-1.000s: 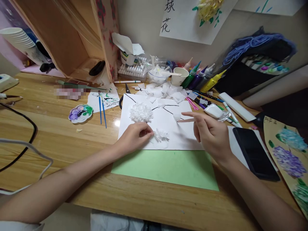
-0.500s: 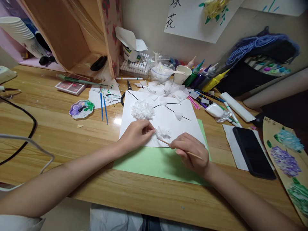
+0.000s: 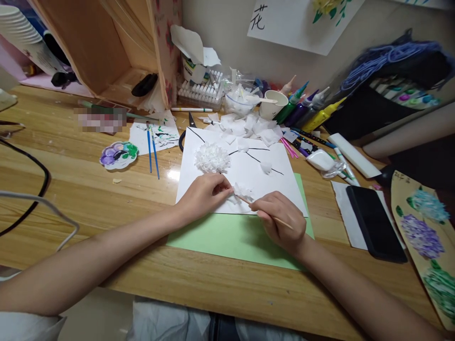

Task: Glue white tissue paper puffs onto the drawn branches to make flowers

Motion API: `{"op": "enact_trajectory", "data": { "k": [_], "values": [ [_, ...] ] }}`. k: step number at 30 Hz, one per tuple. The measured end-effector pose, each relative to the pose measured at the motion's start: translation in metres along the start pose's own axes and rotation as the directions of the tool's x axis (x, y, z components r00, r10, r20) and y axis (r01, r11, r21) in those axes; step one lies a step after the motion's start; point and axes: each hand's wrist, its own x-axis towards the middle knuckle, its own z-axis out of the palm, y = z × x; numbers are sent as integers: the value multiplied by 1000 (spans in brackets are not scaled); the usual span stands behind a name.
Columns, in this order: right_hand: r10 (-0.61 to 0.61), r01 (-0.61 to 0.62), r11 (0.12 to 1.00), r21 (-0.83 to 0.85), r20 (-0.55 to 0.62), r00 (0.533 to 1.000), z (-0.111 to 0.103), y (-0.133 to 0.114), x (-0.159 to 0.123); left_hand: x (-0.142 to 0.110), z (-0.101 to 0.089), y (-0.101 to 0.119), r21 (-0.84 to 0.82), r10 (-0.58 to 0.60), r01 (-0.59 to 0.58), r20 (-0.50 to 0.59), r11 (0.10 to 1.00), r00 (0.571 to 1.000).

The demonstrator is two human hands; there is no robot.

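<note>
A white sheet of paper point(image 3: 199, 192) lies on a light green sheet point(image 3: 234, 237). It carries thin black drawn lines, a full fluffy white paper flower point(image 3: 212, 157) and a smaller cluster of white paper petals point(image 3: 245, 190) near its front edge. My left hand point(image 3: 208, 192) rests on the sheet, thumb and forefinger pinched on a small white paper piece beside the small cluster. My right hand point(image 3: 282, 218) grips a thin wooden stick point(image 3: 282, 222) like a pencil, its tip at my left fingertips. Two single petals point(image 3: 266, 167) sit along the black lines.
White paper scraps point(image 3: 256, 128) are heaped behind the sheet, by a paper cup point(image 3: 273, 105) and paint bottles point(image 3: 293, 102). Scissors point(image 3: 192, 121), two blue brushes point(image 3: 155, 154) and a paint palette point(image 3: 119, 155) lie left. A phone point(image 3: 375, 222) lies right.
The stick's tip has moved up and slightly right, to my left fingertips, and my right hand has shifted slightly left. The whole view has also shifted a little.
</note>
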Motion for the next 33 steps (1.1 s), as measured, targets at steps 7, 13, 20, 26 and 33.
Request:
{"op": "enact_trajectory", "data": {
  "k": [7, 13, 20, 26, 33],
  "values": [
    [133, -131, 991, 39, -50, 990, 5, -2, 3, 1, 2, -1, 1, 13, -13, 7, 1000, 1000],
    [144, -136, 987, 83, -96, 985, 7, -1, -1, 1, 2, 0, 9, 7, -7, 6, 1000, 1000],
    [77, -69, 995, 68, -120, 990, 9, 1, -6, 2, 4, -2, 22, 16, -16, 0, 1000, 1000],
    [54, -52, 998, 20, -97, 994, 8, 0, -1, 2, 2, 0, 32, 12, -12, 14, 999, 1000],
    [122, -115, 992, 57, -118, 986, 9, 0, 1, 1, 2, 1, 22, 19, -19, 9, 1000, 1000]
  ]
}}
